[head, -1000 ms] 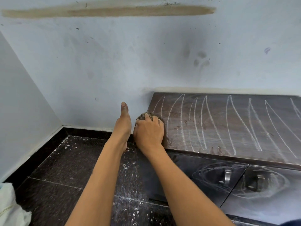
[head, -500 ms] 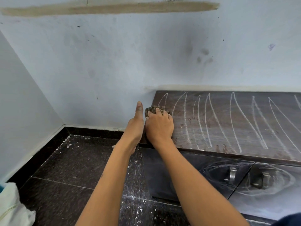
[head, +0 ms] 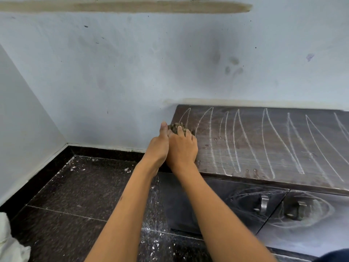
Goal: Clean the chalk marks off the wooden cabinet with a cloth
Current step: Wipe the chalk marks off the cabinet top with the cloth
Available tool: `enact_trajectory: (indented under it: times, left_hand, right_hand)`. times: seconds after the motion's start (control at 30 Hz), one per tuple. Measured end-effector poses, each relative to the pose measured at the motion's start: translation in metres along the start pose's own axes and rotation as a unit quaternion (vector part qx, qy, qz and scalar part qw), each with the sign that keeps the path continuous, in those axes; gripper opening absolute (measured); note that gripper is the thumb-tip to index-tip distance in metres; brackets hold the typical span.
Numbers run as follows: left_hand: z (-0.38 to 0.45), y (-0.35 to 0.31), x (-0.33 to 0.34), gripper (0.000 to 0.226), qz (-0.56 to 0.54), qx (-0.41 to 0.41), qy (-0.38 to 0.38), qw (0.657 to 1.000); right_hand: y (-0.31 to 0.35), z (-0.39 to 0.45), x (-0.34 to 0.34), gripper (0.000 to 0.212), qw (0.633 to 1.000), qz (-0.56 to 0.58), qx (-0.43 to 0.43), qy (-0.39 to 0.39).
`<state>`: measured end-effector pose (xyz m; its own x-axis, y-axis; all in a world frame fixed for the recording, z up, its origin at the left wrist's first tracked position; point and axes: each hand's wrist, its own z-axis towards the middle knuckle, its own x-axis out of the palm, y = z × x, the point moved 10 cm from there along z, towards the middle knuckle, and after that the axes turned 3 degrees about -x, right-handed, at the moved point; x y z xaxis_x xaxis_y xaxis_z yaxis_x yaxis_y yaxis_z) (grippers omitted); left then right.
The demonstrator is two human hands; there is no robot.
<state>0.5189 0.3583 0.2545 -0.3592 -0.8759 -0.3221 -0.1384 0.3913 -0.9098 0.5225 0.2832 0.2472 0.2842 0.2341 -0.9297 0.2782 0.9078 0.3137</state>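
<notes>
The dark wooden cabinet (head: 283, 144) stands low against the wall on the right, its top covered with long curved white chalk marks (head: 268, 140). My right hand (head: 182, 148) presses a bunched brown cloth (head: 177, 127) onto the top's left end, fingers curled over it. My left hand (head: 159, 146) lies flat along the cabinet's left edge, fingers straight and together, touching the right hand. Chalk scribbles ring the two metal handles (head: 264, 204) on the drawer fronts.
A pale blue wall (head: 132, 72) with smudges rises behind the cabinet, and a side wall closes the left. The dark speckled floor tiles (head: 75, 195) carry white flecks. A white cloth or bag (head: 9, 244) lies at the bottom left corner.
My right hand has pushed the cloth away from me along the cabinet's left end, toward the wall. My left hand slid forward beside it along the edge.
</notes>
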Motion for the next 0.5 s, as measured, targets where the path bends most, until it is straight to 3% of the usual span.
enact_trajectory:
  times: [0.1,0.17,0.23,0.33,0.43,0.5]
  left_hand:
    - [0.007,0.006,-0.003,0.054,0.028,-0.001,-0.011,1.000]
    - [0.012,0.007,-0.003,0.048,0.032,0.003,-0.015,0.999]
    - [0.012,0.006,-0.001,0.041,0.023,0.009,-0.013,1.000]
    - [0.007,0.004,0.001,0.044,0.015,0.018,-0.007,1.000]
    - [0.006,0.005,-0.002,0.047,0.020,0.018,-0.010,1.000]
    - [0.006,0.004,-0.004,0.049,0.025,0.021,-0.018,0.999]
  right_hand:
    - [0.000,-0.048,-0.015,0.042,0.994,-0.018,0.017,-0.108]
    - [-0.001,-0.059,-0.018,0.047,0.992,-0.010,0.019,-0.127]
    - [0.004,-0.037,-0.008,0.051,0.997,-0.013,-0.033,-0.068]
    - [0.000,0.002,-0.004,0.046,0.999,-0.020,-0.038,0.010]
    - [-0.004,-0.001,-0.005,0.043,1.000,0.011,-0.024,-0.005]
    - [-0.003,-0.027,-0.010,0.042,0.998,0.002,-0.013,-0.063]
